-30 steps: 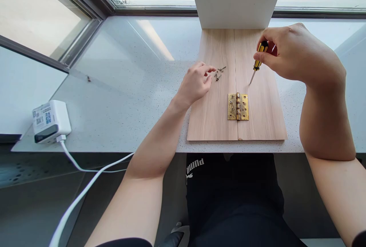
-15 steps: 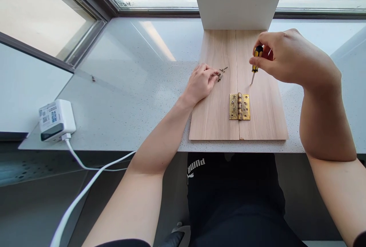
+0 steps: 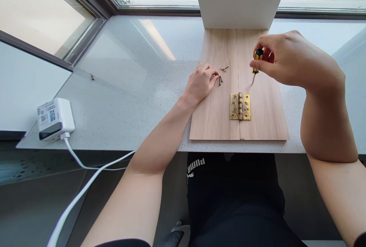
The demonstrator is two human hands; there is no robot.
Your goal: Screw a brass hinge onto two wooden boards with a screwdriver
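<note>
My right hand (image 3: 286,58) is closed around the yellow and black handle of a screwdriver (image 3: 258,58). The screwdriver's shaft slants down, its tip close to the right-hand wooden board (image 3: 267,121). On the left-hand board (image 3: 210,123) rests my left hand (image 3: 203,81), its fingers curled together at a small group of screws (image 3: 220,80). Whether a screw is pinched between those fingertips is hidden. A few more screws (image 3: 224,69) lie just beyond. The brass hinge (image 3: 240,106) lies unfolded across the seam between the boards, below the screwdriver tip.
Both boards lie on a speckled white counter (image 3: 128,87). A white panel (image 3: 243,1) stands upright at their far end, before the windows. To the left sits a white device (image 3: 55,119) with a white cable (image 3: 77,193) hanging over the counter edge.
My left fingertips have shifted slightly off the near screws, which lie a little differently and show more. The screwdriver is still in my right hand, almost in the same place. The view has shifted slightly.
</note>
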